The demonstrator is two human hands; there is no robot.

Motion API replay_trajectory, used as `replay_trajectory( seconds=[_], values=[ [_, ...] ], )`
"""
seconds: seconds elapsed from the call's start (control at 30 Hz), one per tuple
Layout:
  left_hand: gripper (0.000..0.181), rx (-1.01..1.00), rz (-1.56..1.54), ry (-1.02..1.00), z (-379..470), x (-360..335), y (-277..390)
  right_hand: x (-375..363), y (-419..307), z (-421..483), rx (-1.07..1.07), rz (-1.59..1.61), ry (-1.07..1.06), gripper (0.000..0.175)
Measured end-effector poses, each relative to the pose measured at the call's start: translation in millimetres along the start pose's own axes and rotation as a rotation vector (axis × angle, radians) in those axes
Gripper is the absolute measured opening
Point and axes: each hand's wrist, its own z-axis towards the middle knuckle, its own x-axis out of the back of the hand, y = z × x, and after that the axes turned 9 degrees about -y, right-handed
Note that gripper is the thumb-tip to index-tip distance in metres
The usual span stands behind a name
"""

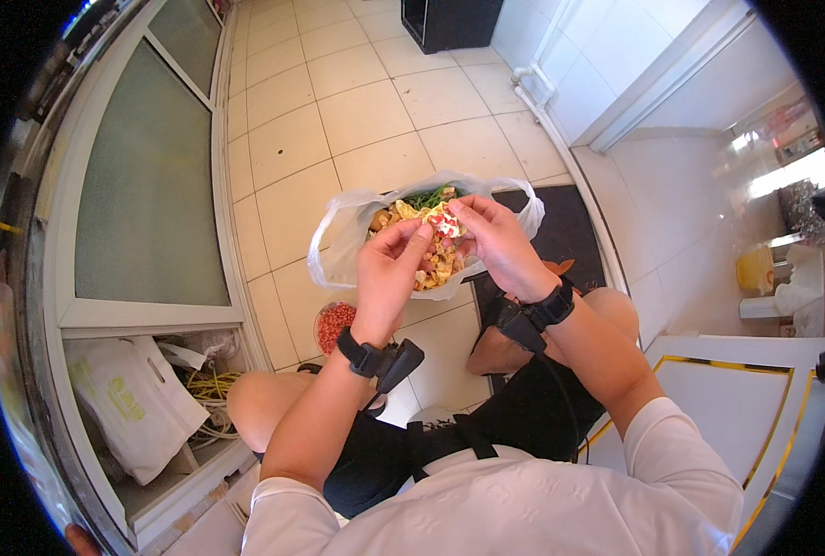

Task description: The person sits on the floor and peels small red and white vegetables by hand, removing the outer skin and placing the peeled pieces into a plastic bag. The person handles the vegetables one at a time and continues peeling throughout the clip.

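Between both hands I hold a piece of pomegranate, with red seeds and pale yellow membrane, above a white plastic bag. My left hand grips it from the left with thumb and fingers, and my right hand pinches it from the upper right. The translucent bag stands on the floor with its mouth spread and its handles to either side. Inside are pomegranate peel scraps and green leafy stems. A round container of red pomegranate seeds sits beside my left wrist, partly hidden by it.
A dark mat lies under the bag's right side. At the left is a cabinet with glass panels and an open lower shelf holding a white bag and coiled yellow cable. White pipes run along the right wall.
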Motion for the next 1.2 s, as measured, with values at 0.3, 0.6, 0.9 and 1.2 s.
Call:
replay_trajectory(
  seconds=[0.3, 0.6, 0.9, 1.2],
  values=[
    [0.015, -0.088, 0.073, -0.026, 2, 7, -6, -5, 5, -4, 0.028, 0.116, -0.078, 0.028],
    [0.01, 0.013, -0.149, -0.037, 3, 11, -3, 1, 20, 3, -0.001, 0.349, -0.207, 0.028],
    [0.012, 0.086, -0.561, -0.047, 10, 11, -24, -8, 28, 9, 0.065, 0.258, -0.109, 0.024],
    [0.038, 0.039, -0.303, 0.001, 11, -5, -22, -21, 31, 6, 0.474, -0.654, 0.09, 0.02]
  ],
)
